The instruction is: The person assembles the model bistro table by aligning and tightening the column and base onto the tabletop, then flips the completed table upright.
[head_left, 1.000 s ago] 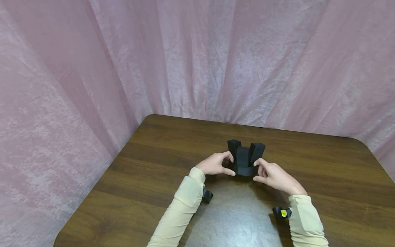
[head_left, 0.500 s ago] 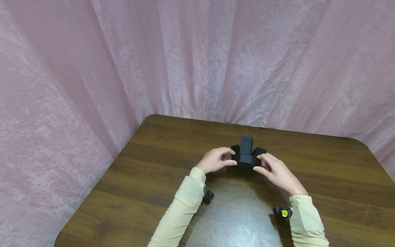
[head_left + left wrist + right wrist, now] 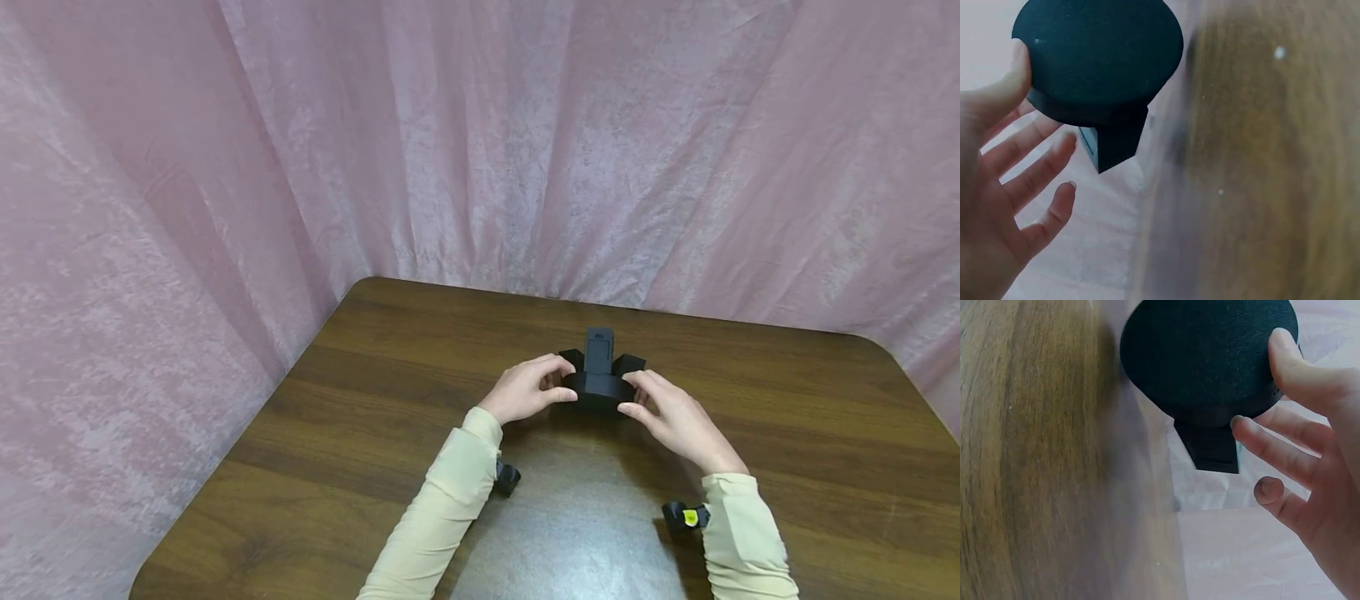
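A black round-based stand point(image 3: 600, 384) with several block-shaped arms is above the far half of the table in the head view. One arm points away, and one leans out at each side. My left hand point(image 3: 527, 390) pinches the base's left rim, and my right hand point(image 3: 677, 422) pinches its right rim. The left wrist view shows the flat disc underside point(image 3: 1100, 56) with the left thumb point(image 3: 1013, 78) at its edge. In the right wrist view the right thumb point(image 3: 1300, 372) lies against that disc, other fingers spread below. What the blocks are cannot be told.
A brown wood-grain table point(image 3: 315, 433) with rounded corners spreads beneath, glossy near the front. Pink velvet curtain point(image 3: 480, 150) hangs along its back and left. Small black cameras sit at the left wrist point(image 3: 507, 477) and right wrist point(image 3: 682, 517).
Within the first half second the stand was turned and tilted between both hands, so a middle arm now points away and its underside faces me more. Since then it has barely shifted.
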`<state>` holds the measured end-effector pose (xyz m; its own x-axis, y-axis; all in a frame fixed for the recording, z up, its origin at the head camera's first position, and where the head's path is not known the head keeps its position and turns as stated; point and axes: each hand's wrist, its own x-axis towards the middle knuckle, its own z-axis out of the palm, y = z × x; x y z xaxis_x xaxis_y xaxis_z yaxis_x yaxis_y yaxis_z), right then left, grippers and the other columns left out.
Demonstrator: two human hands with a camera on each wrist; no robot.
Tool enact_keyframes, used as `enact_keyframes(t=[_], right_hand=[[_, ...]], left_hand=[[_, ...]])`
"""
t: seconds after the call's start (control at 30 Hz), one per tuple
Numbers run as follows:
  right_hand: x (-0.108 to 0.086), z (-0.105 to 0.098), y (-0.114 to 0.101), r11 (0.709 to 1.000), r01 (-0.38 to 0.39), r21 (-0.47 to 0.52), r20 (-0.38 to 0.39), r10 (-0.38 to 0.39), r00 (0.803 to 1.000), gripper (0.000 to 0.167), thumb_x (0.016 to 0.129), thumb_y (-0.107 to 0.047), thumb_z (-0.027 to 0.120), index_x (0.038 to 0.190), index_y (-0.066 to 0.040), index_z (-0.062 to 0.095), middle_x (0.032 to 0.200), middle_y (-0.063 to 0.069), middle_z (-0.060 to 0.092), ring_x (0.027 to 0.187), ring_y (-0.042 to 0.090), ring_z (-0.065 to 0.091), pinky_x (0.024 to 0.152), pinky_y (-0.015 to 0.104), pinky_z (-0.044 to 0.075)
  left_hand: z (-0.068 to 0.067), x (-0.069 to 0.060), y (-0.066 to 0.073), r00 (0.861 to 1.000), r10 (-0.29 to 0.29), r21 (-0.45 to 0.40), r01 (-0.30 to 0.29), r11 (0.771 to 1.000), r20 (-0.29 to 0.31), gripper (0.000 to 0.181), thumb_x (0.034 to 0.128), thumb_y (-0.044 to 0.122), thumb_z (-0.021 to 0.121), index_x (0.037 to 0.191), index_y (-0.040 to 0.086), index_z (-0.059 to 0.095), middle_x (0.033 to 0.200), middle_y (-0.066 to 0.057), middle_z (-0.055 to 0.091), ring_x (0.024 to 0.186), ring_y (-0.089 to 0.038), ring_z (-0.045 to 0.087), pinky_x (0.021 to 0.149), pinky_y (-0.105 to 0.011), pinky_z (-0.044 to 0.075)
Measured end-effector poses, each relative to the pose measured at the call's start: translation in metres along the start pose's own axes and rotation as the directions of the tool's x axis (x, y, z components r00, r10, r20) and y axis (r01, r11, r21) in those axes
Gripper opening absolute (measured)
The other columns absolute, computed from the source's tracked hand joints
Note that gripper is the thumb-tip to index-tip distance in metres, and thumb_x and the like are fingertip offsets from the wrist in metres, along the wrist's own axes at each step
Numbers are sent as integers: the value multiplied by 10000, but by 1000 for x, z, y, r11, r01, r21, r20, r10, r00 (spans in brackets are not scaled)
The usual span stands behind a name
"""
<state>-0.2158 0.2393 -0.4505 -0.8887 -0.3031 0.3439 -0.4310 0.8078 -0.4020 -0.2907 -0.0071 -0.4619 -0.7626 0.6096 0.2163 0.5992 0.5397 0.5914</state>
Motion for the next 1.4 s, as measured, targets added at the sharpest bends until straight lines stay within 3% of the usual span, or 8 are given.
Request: enact_keyframes(t=[0.4,0.63,0.97,1.4], right_hand=[[2,-7,-9,991,-127,34,28,126,992,324,992,-338,545,1248,-142,576,975,19,662,849,171,613,695,362,466],[2,-10,-13,984,-169,56,55,166,985,397,1029,-396,435,1302,-134,557,1223,130,661,1080,336,646,854,540,494],[1,-10,-15,981,-179,69,44,176,983,382,1046,-344,408,1232,-85,619,1184,142,684,1087,352,647,890,537,484],[7,-9,-13,969,-213,123,69,206,976,397,1058,-299,380,1210,-14,612,1163,184,675,1104,365,628,939,531,469]], left_hand=[[-4,1,3,996,-8,-110,-2,994,-92,313,916,481,606,1173,304,623,914,119,627,710,-48,489,625,-196,391],[-5,1,9,987,-4,-159,-22,987,-161,254,924,462,607,1129,316,644,889,125,675,681,-60,523,602,-195,409],[-3,2,10,994,-22,-212,-2,977,-108,218,947,439,585,1087,286,654,796,74,668,608,-99,599,583,-210,455],[0,2,3,997,-72,-363,66,929,-3,260,992,409,520,1175,246,607,978,12,704,745,-112,565,675,-225,446]])
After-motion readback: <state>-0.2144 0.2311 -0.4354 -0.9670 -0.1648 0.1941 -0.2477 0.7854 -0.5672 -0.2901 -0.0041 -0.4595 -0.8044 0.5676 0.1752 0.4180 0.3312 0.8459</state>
